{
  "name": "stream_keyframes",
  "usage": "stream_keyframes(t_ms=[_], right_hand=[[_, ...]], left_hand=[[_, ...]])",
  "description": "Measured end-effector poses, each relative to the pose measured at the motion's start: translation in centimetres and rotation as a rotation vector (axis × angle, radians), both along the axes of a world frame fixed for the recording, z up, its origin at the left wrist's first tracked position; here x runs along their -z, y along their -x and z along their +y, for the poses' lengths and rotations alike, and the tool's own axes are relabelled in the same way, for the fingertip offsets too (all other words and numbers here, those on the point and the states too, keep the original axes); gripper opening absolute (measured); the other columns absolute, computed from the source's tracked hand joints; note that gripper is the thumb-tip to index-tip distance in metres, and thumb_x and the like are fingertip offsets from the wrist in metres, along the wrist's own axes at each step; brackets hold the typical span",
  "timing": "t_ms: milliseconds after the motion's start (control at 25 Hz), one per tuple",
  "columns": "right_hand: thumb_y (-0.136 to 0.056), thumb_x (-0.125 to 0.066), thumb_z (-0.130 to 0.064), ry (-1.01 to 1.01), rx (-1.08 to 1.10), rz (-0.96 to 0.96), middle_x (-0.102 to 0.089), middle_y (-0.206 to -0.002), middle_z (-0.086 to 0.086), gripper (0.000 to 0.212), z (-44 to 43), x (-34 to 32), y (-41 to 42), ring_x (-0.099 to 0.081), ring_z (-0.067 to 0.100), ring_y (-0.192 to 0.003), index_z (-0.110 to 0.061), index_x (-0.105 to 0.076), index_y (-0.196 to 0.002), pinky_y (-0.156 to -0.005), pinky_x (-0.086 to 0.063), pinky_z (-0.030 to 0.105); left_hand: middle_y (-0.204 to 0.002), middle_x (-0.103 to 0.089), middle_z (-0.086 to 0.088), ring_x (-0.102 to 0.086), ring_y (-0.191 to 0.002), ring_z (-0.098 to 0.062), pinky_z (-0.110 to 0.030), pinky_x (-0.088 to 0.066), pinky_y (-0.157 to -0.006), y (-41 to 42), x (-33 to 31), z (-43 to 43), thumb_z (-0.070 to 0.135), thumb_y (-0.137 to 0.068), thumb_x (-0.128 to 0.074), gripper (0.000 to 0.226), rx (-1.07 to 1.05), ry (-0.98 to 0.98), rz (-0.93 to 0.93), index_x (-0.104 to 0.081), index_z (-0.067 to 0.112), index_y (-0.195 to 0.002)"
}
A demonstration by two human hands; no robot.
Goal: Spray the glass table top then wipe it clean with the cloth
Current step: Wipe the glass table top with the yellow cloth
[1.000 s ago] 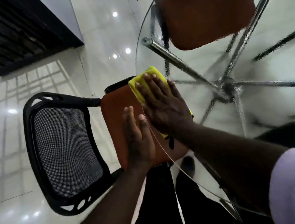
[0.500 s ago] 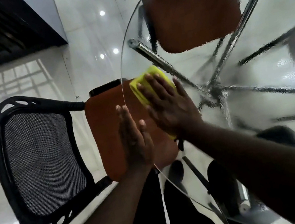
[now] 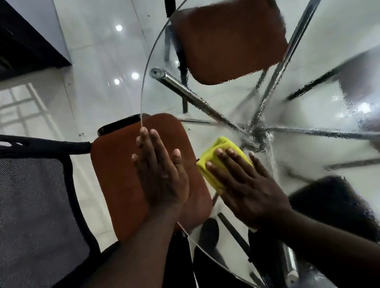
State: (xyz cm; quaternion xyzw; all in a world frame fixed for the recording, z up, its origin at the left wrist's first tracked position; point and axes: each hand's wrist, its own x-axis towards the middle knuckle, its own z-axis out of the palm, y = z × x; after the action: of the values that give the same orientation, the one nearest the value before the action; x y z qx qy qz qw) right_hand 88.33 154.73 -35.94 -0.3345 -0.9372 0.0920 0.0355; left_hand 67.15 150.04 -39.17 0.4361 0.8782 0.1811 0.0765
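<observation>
Cloth pressed flat on the glass bench by the right hand.

Right hand (image 3: 247,184) is spread, fingers (image 3: 227,160) extended over the yellow cloth (image 3: 214,157), which has been drawn inward from the bench (image 3: 345,197) rim toward the chrome leg hub (image 3: 253,132). Left hand (image 3: 161,174) is laid flat at that rim, fingers together, nothing grasped, above the orange chair seat (image 3: 119,181).

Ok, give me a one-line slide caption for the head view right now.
Right hand presses a yellow cloth flat on the wet round glass table top; left hand rests flat at its edge.
</observation>
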Motion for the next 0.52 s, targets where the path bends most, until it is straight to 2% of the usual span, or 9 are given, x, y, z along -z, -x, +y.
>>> stream_keyframes(t_ms=[80, 200, 280, 320, 360, 400, 520], right_hand=[[-0.112, -0.044, -0.045, -0.027, -0.005, -0.006, -0.021, -0.18, 0.004, 0.061, 5.0, 0.4, 3.0, -0.019, 0.021, -0.168, -0.032, -0.03, -0.17, -0.13, -0.024, 0.06], [-0.111, -0.029, -0.05, -0.02, 0.317, 0.006, -0.011, -0.182, 0.002, 0.065, 13.8, 1.3, 7.8, -0.012, 0.022, -0.169, -0.034, -0.018, -0.172, -0.133, -0.017, 0.058], [-0.109, -0.027, -0.052, 0.044, 0.528, 0.01, -0.004, -0.183, 0.001, 0.068, 15.1, 1.4, 9.6, -0.005, 0.022, -0.17, -0.034, -0.011, -0.173, -0.134, -0.013, 0.058], [-0.11, -0.028, -0.052, 0.063, 0.551, 0.011, -0.003, -0.183, 0.002, 0.068, 13.8, 1.4, 10.0, -0.003, 0.022, -0.17, -0.033, -0.01, -0.173, -0.135, -0.012, 0.058], [-0.111, -0.03, -0.052, 0.058, 0.479, -0.006, -0.003, -0.183, 0.002, 0.068, 11.6, 1.0, 9.8, -0.003, 0.022, -0.17, -0.033, -0.01, -0.173, -0.135, -0.013, 0.057], [-0.112, -0.032, -0.052, 0.038, 0.315, -0.033, -0.005, -0.183, 0.001, 0.067, 9.2, 0.8, 9.0, -0.004, 0.022, -0.17, -0.034, -0.011, -0.173, -0.135, -0.014, 0.057], [-0.113, -0.037, -0.052, -0.017, -0.306, -0.05, -0.013, -0.182, 0.0, 0.063, 8.9, 0.2, 5.9, -0.01, 0.02, -0.169, -0.036, -0.021, -0.171, -0.133, -0.019, 0.055]], left_hand=[[-0.175, -0.008, -0.011, -0.006, -0.163, -0.026, -0.053, -0.016, -0.129, 0.9, 0.5, 0.0, 0.037, -0.112, -0.032, 0.064, -0.014, 0.023, -0.009, -0.012, 0.009, -0.166], [-0.176, -0.007, -0.01, -0.004, -0.163, -0.025, -0.052, -0.01, -0.131, 0.4, 1.1, 0.1, 0.037, -0.112, -0.03, 0.063, -0.004, -0.002, 0.007, -0.012, 0.01, -0.166], [-0.175, -0.009, -0.011, -0.005, -0.163, -0.026, -0.053, -0.011, -0.131, 0.4, 1.1, 0.0, 0.037, -0.111, -0.029, 0.063, -0.008, -0.017, 0.012, -0.015, 0.01, -0.166], [-0.175, -0.01, -0.012, -0.006, -0.163, -0.027, -0.055, -0.013, -0.13, 0.6, 1.2, 0.0, 0.038, -0.111, -0.028, 0.063, -0.005, -0.015, 0.01, -0.016, 0.009, -0.166], [-0.175, -0.011, -0.013, -0.008, -0.163, -0.027, -0.056, -0.015, -0.129, 0.7, 1.1, -0.1, 0.038, -0.111, -0.027, 0.063, -0.006, -0.015, 0.0, -0.017, 0.008, -0.165], [-0.175, -0.012, -0.013, -0.009, -0.163, -0.028, -0.056, -0.017, -0.129, 0.6, 0.9, 0.0, 0.037, -0.111, -0.027, 0.062, -0.013, -0.014, -0.006, -0.017, 0.007, -0.165], [-0.175, -0.012, -0.013, -0.009, -0.163, -0.028, -0.057, -0.022, -0.126, 0.2, 0.4, 0.2, 0.034, -0.112, -0.031, 0.061, -0.035, -0.013, 0.009, -0.018, 0.007, -0.165]])
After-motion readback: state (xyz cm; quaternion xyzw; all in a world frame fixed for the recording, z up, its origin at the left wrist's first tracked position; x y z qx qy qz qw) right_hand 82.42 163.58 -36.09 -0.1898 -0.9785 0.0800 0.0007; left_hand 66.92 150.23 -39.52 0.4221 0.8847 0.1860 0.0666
